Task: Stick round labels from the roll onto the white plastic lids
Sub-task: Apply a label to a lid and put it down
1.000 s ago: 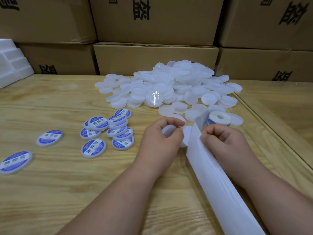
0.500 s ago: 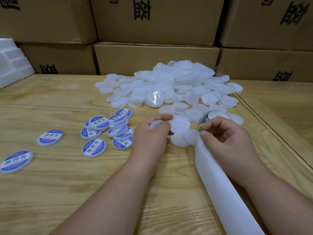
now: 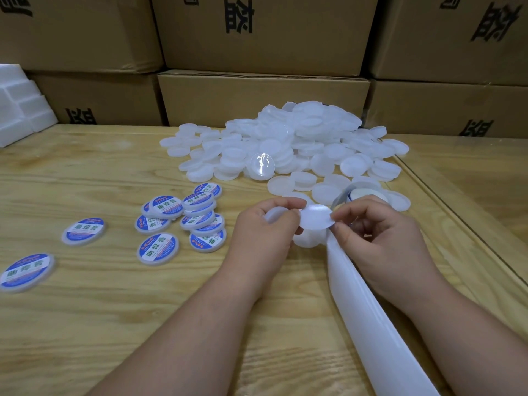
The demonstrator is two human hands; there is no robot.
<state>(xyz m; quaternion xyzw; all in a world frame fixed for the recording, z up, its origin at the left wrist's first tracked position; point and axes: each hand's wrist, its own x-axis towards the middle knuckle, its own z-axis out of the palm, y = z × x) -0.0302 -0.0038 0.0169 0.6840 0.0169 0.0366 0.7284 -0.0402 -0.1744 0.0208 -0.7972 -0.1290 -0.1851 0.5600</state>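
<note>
A round label (image 3: 317,218), its white back toward me, is held up between my hands. My left hand (image 3: 265,232) pinches the label's left edge and also holds a white lid (image 3: 273,215) in its curled fingers. My right hand (image 3: 380,238) pinches the label's right edge. The white backing strip (image 3: 368,310) runs from under my right hand toward me. The label roll (image 3: 364,195) lies just behind that hand. Another bare lid (image 3: 308,240) lies under the label. A big pile of white lids (image 3: 285,144) sits beyond.
Several labelled lids (image 3: 185,218) cluster left of my hands, and two more lie further left (image 3: 83,231) (image 3: 27,271). Cardboard boxes (image 3: 263,95) wall the back of the wooden table (image 3: 114,324). White foam blocks (image 3: 20,110) stand at far left. A table seam (image 3: 457,224) runs along the right.
The label has come off the strip and my left hand has lifted it. My right hand has let the strip's end go and moved up to pinch the label's other edge.
</note>
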